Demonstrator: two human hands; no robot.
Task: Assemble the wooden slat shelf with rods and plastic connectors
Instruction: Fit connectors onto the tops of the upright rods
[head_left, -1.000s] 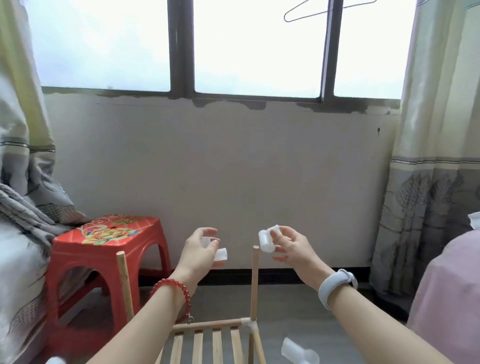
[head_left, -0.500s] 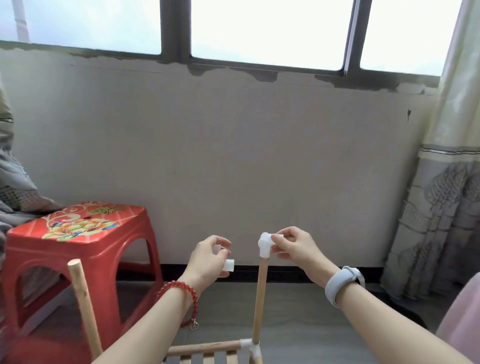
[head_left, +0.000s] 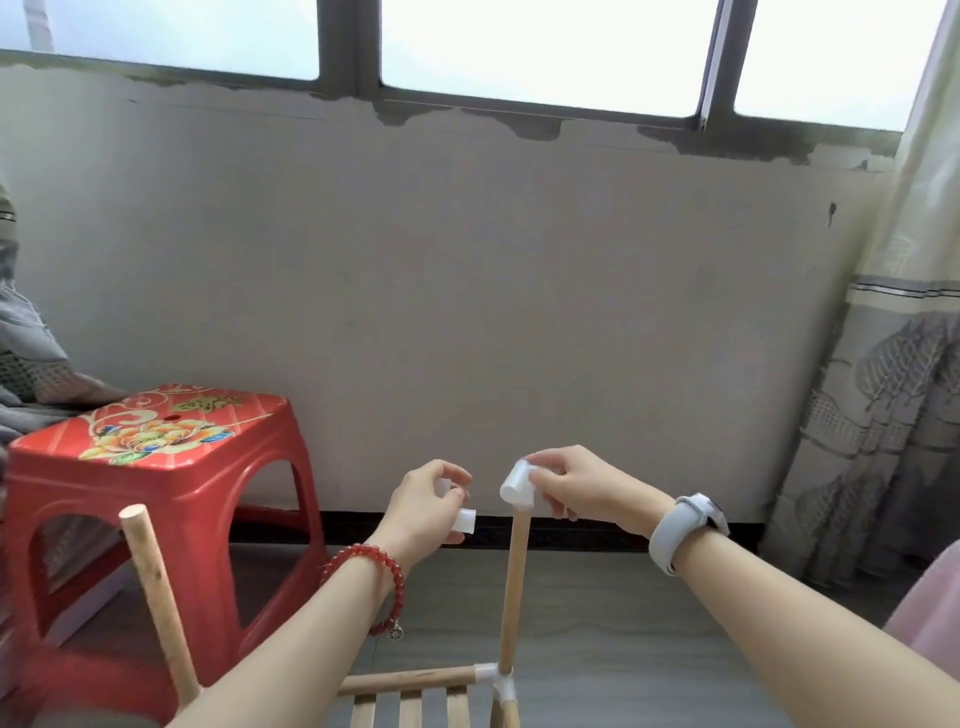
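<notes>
Now that the white connector (head_left: 517, 488), a second ago held clear, sits on top of the upright rod (head_left: 513, 587) | right hand (head_left: 569, 486) pinches it | left hand (head_left: 426, 501) grips spare connector (head_left: 464, 521) just left | judgement: press home; bare left rod (head_left: 156, 597) next.

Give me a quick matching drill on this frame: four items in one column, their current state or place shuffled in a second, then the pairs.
Items:
1. right hand
2. left hand
3. left rod
4. stool

States:
A. top end bare, no connector
B. holds a white connector clear of any rod
C. stands by the wall, left of the frame
D. holds a white connector at the top of the upright rod

Pairs: 1-D, 2-B, 3-A, 4-C
</notes>
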